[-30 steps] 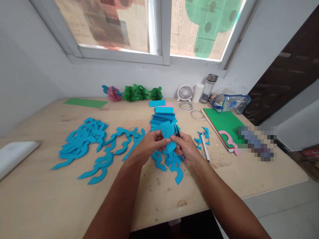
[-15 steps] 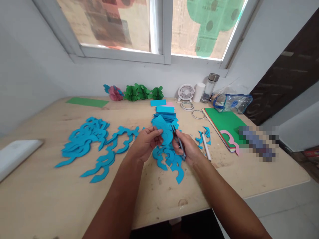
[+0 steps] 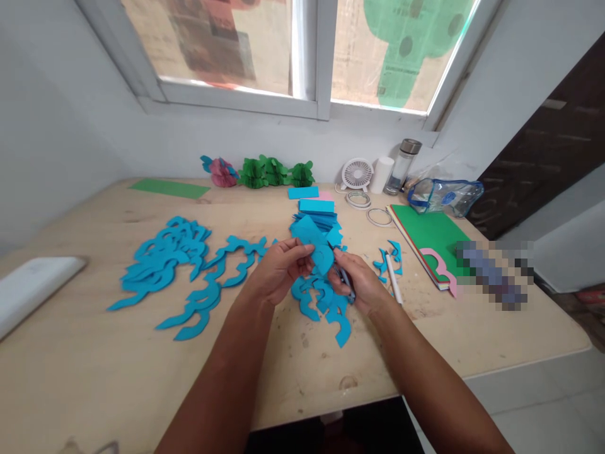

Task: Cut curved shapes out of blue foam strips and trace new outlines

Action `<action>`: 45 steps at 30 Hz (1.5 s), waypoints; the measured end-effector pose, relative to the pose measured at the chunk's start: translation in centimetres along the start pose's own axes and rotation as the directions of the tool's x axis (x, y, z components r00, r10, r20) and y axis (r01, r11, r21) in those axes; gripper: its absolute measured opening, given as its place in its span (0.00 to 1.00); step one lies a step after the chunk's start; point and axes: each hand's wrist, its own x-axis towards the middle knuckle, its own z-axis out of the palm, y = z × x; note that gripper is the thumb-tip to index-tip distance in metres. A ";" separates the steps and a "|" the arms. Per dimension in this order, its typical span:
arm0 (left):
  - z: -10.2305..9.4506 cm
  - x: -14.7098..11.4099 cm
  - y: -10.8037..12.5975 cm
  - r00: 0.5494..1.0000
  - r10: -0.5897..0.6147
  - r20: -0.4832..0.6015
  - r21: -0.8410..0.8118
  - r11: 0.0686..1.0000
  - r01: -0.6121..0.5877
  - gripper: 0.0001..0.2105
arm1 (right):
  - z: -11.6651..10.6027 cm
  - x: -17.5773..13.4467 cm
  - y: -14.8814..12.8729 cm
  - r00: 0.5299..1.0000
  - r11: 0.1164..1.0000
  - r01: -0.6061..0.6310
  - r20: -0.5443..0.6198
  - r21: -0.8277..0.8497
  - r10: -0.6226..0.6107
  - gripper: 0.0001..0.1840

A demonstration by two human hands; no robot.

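Observation:
Between thumb and fingers my left hand [image 3: 288, 268] pinches a piece of blue paper [image 3: 323, 257] with a rounded edge, held above the table. My right hand [image 3: 357, 280] is closed round a pair of scissors [image 3: 347, 284] with dark handles. The scissors' blades meet the paper's right edge and are partly hidden by it. Under both hands lie curved blue paper cutouts [image 3: 309, 309]. Just behind them is a stack of blue paper strips [image 3: 316, 207]. On the left are a heap of wavy blue cutouts [image 3: 165, 255] and a looser chain of cutouts [image 3: 203, 302].
Right of my hands lie a white marker [image 3: 393, 279], blue scraps [image 3: 382, 261], rolls of tape [image 3: 358, 200] and green paper sheets [image 3: 428, 230] with a pink cutout [image 3: 439, 268]. A small fan [image 3: 358, 173], a bottle [image 3: 404, 167] and paper flowers [image 3: 265, 171] stand along the wall.
The scissors' blades, visible and apart from the paper earlier, now meet its right edge. The blue paper in my left hand has turned slightly. The view has shifted a little.

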 end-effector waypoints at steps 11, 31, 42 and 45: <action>-0.3 -0.3 0.5 0.997 -0.030 0.071 0.038 0.999 0.027 0.12 | -0.3 -0.4 -0.4 0.994 0.996 0.032 0.111 -0.085 -0.023 0.23; 0.9 -0.7 0.3 0.998 0.033 0.051 0.044 0.998 -0.035 0.10 | -0.2 -0.4 -0.4 0.996 0.987 0.057 0.075 -0.152 -0.046 0.29; 2.9 -1.0 -0.5 0.978 0.154 -0.139 0.008 0.988 -0.154 0.11 | 0.1 -0.2 -0.3 0.991 0.982 0.137 0.023 -0.130 -0.135 0.25; 3.2 -1.0 -0.8 0.966 0.183 -0.185 0.035 0.983 -0.179 0.11 | 0.1 -0.1 -0.1 0.991 0.984 0.135 0.019 -0.115 -0.133 0.25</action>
